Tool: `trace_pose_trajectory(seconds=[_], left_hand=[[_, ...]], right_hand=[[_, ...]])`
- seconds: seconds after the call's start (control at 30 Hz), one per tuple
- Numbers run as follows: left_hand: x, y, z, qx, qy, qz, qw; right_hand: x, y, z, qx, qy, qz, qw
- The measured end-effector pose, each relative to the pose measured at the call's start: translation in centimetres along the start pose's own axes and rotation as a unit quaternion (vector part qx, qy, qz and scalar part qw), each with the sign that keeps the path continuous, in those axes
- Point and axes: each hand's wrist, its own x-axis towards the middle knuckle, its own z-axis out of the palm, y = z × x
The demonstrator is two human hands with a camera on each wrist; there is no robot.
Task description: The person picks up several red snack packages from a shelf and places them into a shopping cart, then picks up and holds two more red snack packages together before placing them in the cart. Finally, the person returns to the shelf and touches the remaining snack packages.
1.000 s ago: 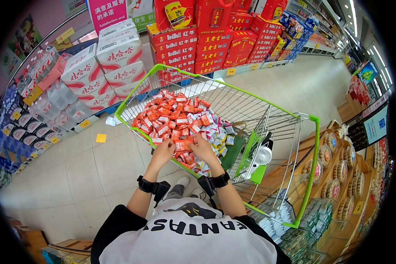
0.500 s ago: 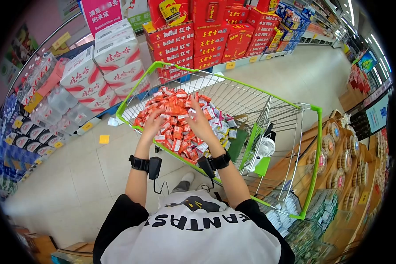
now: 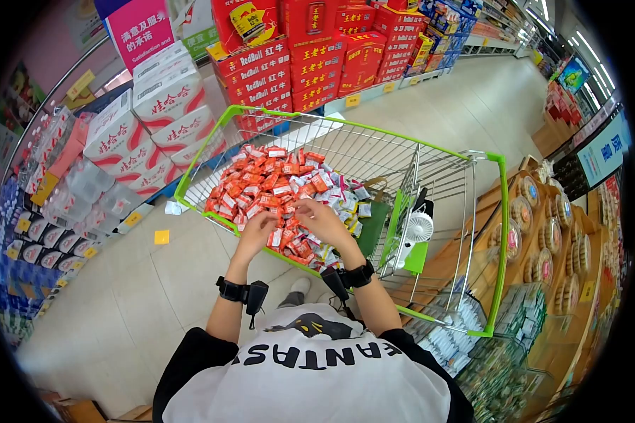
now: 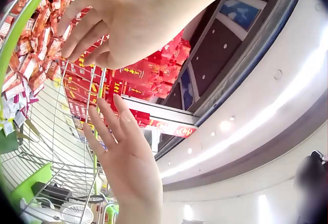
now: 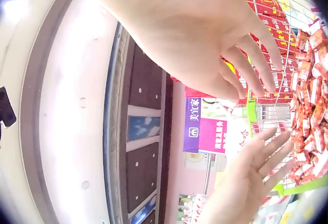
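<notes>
A heap of small red-orange wrapped packets (image 3: 257, 187) lies in the basket of a green-rimmed shopping cart (image 3: 441, 155). Beside it, on the right, are white, yellow and purple packets (image 3: 351, 201). Over the near side of the heap hovers my left hand (image 3: 259, 231), its fingers loosely bent and nothing held. A little to its right, my right hand (image 3: 322, 220) reaches over the packets with relaxed fingers. Both wrist views show the palms facing each other with a gap between: the left hand (image 4: 123, 24) and the right hand (image 5: 205, 44) hold nothing.
A white fan (image 3: 420, 227) sits at the cart's child seat. Beyond the cart stand red drink cartons (image 3: 310, 67) and white cartons (image 3: 166, 99). Wooden shelves with round tubs (image 3: 525, 233) run along the right. A yellow square (image 3: 161, 237) lies on the floor at left.
A second ago both hands held a red-orange packet between them. They then parted farther over the heap, and now they are back near the cart's close rim, without the packet.
</notes>
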Motion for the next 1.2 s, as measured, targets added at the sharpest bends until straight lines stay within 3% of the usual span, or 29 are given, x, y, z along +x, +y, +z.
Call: trace_pose_trajectory(seconds=[0.3, 0.43, 0.57, 0.8, 0.9, 0.97, 1.03, 1.2], left_hand=[[-0.4, 6.2, 1.5, -0.104, -0.031, 0.058, 0.992], [-0.5, 8.0, 2.4, -0.116, -0.061, 0.090, 0.987], [-0.8, 10.4, 3.4, -0.122, -0.092, 0.105, 0.983], [-1.0, 15.0, 6.8, -0.182, -0.257, 0.124, 0.941], [-1.0, 16.6, 8.7, -0.140, -0.331, 0.105, 0.927], [-0.5, 15.9, 10.8, -0.154, -0.374, 0.147, 0.903], [-0.4, 16.5, 12.6, -0.160, -0.422, 0.126, 0.883], [-1.1, 17.6, 16.9, -0.113, -0.492, 0.187, 0.843]], right_hand=[[-1.8, -2.3, -1.2, -0.036, -0.006, -0.041, 0.999], [-3.1, -4.6, -2.5, -0.041, 0.003, -0.003, 0.999], [-5.1, -6.3, -4.0, -0.065, 0.050, -0.019, 0.996], [-10.3, -9.6, -7.5, -0.078, 0.129, -0.034, 0.988], [-12.6, -9.3, -8.4, -0.100, 0.160, -0.020, 0.982], [-14.3, -9.4, -8.8, -0.131, 0.183, -0.017, 0.974], [-16.0, -9.8, -9.4, -0.139, 0.217, 0.005, 0.966], [-19.9, -10.3, -9.9, -0.166, 0.280, 0.090, 0.941]])
